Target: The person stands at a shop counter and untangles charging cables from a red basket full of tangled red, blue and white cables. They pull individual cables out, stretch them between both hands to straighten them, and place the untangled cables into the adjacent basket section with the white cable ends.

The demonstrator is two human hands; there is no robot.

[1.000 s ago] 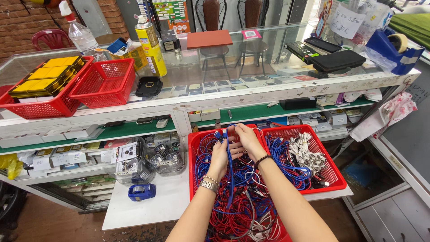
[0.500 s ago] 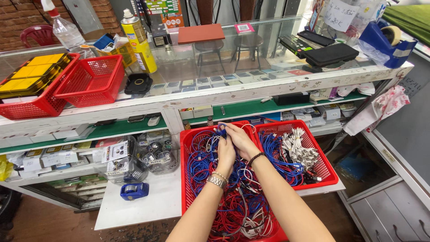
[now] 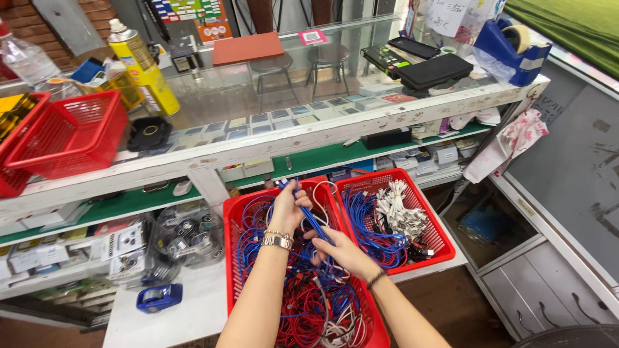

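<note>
Four red baskets stood in view: two (image 3: 380,330) (image 3: 445,240) of cables on the low white shelf, two (image 3: 68,132) (image 3: 11,161) at the glass counter's left end. There were two tape dispensers (image 3: 158,298) (image 3: 516,48), one yellow spray can (image 3: 138,64), and two hands (image 3: 287,209) (image 3: 342,252) among the cables.

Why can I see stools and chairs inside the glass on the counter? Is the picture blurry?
Head view: the glass top mirrors the room, so the stools are reflections, with pale glare alongside; the hands, left and right, and the cables look sharp; straight shelf edges bend a little near the picture's sides, from the wide lens.
</note>
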